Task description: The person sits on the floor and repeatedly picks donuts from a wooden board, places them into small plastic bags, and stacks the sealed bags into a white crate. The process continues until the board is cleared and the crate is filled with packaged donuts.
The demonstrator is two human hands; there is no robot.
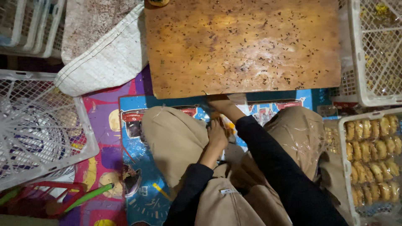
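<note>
I sit cross-legged in tan trousers behind a low wooden board [243, 46] dusted with dark crumbs. My left hand [217, 136] rests between my knees, fingers curled; what it holds is hidden. My right hand [218, 101] reaches forward under the near edge of the board, so only its wrist and the black sleeve show. Neither hand's fingers are plainly visible.
A white plastic crate [344, 125] at my right holds rows of golden pastries [374, 157]. Another white crate [377, 50] stands at the back right, an empty one [42, 125] at my left. A white sack [104, 58] lies at the back left on a colourful mat [138, 167].
</note>
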